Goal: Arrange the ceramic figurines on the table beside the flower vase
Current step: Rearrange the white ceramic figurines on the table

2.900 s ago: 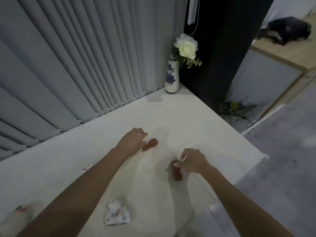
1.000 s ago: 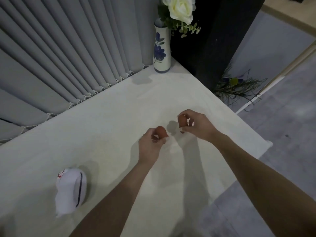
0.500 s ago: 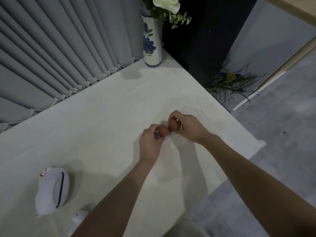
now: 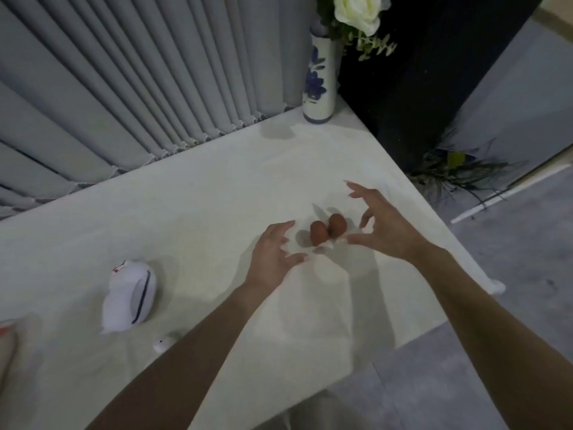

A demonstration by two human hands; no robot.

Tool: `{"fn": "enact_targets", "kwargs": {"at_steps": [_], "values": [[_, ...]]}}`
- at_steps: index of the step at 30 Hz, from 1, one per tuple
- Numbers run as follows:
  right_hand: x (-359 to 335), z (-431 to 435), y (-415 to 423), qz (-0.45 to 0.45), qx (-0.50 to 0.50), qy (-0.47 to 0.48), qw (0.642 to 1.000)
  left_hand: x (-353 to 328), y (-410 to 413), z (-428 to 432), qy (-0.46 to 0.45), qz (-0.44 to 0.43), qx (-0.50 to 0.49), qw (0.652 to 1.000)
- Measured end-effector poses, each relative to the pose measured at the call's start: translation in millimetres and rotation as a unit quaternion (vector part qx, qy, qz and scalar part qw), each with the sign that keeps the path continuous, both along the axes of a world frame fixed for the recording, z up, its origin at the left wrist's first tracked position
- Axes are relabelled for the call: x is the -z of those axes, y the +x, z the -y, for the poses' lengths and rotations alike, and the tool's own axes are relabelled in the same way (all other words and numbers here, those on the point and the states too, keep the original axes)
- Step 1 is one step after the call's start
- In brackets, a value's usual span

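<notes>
Two small brown ceramic figurines (image 4: 318,232) (image 4: 337,225) stand side by side, touching, on the white table (image 4: 201,212). My left hand (image 4: 273,256) hovers just left of them with fingers spread and empty. To their right, my right hand (image 4: 381,226) is open as well, holding nothing. The blue-and-white flower vase (image 4: 319,82) with a white rose (image 4: 356,10) stands at the table's far corner, well beyond the figurines. A larger white figurine (image 4: 130,297) lies on the table at the left, and a small white piece (image 4: 164,344) peeks out by my left forearm.
Grey vertical blinds (image 4: 124,88) hang along the table's far edge. A dark pillar (image 4: 418,72) rises right of the vase, with a green plant (image 4: 455,172) on the floor below. The table's right edge drops to grey floor (image 4: 511,305). A blurred object (image 4: 6,346) sits at the far left.
Both hands set the two brown figurines down together and let go; the fingers have opened and drawn slightly apart. The camera has shifted closer to the vase.
</notes>
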State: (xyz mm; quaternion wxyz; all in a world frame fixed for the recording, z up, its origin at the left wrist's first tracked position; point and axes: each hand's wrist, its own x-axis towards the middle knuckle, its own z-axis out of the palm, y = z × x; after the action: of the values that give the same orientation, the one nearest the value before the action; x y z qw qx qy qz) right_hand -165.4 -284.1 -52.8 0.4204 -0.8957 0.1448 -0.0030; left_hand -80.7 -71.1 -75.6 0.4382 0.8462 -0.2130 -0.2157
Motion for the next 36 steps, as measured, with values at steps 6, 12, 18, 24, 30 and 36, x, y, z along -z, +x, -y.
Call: {"fn": "enact_targets", "kwargs": {"at_steps": [6,12,18,24,30,36], "values": [[-50.5,-24.7,25.2,0.103,-0.011,-0.036,0.994,-24.0,15.6,-71.0,-0.010,0.059,-0.065,0.996],[-67.3,-105.8,69.2,0.116,-0.102,-0.001,0.988,-46.9,31.8,-151.0,0.000,0.088,-0.153,0.984],[-40.1,-200.0,80.7,0.051,-0.243,-0.021,0.969,-61.2,44.1,-220.2,0.041,0.112,-0.222,0.968],[-1.0,-280.9,68.7,-0.119,-0.324,-0.048,0.937,-41.9,58.2,-263.4,0.160,0.016,-0.273,0.948],[16.2,-328.0,50.6,-0.207,-0.322,-0.054,0.922,-18.6,62.8,-276.6,0.163,-0.133,-0.288,0.934],[8.7,-340.5,45.8,-0.218,-0.321,-0.056,0.920,-16.6,59.7,-261.4,0.089,-0.210,-0.236,0.945]]}}
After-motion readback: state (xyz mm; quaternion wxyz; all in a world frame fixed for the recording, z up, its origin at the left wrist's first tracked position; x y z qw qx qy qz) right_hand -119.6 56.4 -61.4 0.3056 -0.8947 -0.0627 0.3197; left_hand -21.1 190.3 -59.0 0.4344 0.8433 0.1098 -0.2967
